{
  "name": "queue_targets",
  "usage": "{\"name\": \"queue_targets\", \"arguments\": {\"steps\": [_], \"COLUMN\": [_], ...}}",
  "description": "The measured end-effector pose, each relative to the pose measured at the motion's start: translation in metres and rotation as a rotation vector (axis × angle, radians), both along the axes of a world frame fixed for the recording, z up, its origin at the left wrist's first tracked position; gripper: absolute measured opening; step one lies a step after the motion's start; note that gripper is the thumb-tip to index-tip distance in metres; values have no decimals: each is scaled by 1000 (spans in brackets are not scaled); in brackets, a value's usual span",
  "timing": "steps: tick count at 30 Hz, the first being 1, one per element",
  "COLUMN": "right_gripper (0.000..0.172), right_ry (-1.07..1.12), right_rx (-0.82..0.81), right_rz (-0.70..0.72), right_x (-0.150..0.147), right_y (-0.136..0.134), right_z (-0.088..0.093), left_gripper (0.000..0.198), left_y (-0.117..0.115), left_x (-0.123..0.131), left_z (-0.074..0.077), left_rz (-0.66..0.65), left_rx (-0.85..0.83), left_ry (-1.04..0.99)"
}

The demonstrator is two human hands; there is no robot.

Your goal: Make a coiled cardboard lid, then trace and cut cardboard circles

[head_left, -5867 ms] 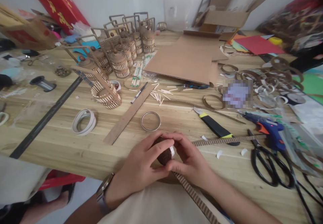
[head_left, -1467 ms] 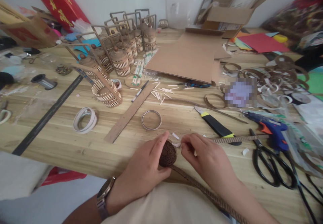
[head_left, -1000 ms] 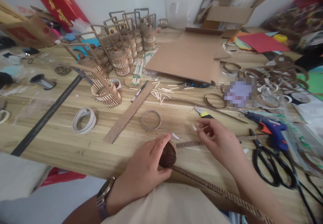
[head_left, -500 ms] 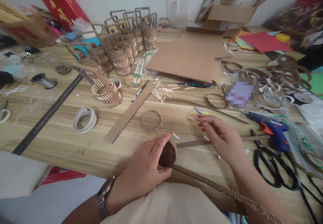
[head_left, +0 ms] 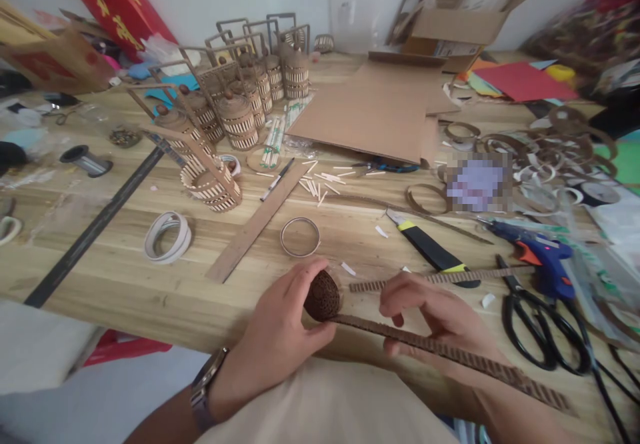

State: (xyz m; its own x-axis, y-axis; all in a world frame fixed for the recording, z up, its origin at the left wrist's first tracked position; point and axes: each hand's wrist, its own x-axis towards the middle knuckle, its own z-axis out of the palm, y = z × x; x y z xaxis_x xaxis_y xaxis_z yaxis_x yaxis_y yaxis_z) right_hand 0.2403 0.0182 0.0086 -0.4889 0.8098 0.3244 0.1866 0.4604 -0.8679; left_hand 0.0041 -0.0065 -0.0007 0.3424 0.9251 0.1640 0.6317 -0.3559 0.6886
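A pale wooden desk (head_left: pixel 125 277) is carrying craft clutter. A white tape roll (head_left: pixel 167 236), a metal ring (head_left: pixel 300 237) and a long black ruler (head_left: pixel 93 227) are lying on it. A utility knife (head_left: pixel 430 247) is resting against a corrugated strip (head_left: pixel 440 277), near black scissors (head_left: pixel 537 327) and a blue glue gun (head_left: pixel 533 252). Flat cardboard sheets (head_left: pixel 370 121) are lying further back.

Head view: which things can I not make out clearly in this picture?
Cardboard coil: part of it is hidden by the left hand.
Pixelated patch: what lies under it cannot be told.
Pile in the top right corner: too blurred to name.
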Motion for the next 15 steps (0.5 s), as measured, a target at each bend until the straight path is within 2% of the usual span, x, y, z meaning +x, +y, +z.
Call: {"name": "queue_targets", "arguments": {"steps": [3,8,15], "right_gripper": [23,20,33], "right_ry": [91,112,125], "right_rx": [-8,12,-18], "right_rz": [-56,-153,-187], "right_x": [-4,-7,-15], "right_y": [-5,-2,10], "right_z": [6,10,6], "left_gripper": [69,68,65], "left_y": [0,0,-2], "left_x": [0,-1,0], "left_z": [1,1,1], "left_rz": [-16,-78,-144], "left_rx": [-16,19,13], "left_ry": [-1,-16,14]}}
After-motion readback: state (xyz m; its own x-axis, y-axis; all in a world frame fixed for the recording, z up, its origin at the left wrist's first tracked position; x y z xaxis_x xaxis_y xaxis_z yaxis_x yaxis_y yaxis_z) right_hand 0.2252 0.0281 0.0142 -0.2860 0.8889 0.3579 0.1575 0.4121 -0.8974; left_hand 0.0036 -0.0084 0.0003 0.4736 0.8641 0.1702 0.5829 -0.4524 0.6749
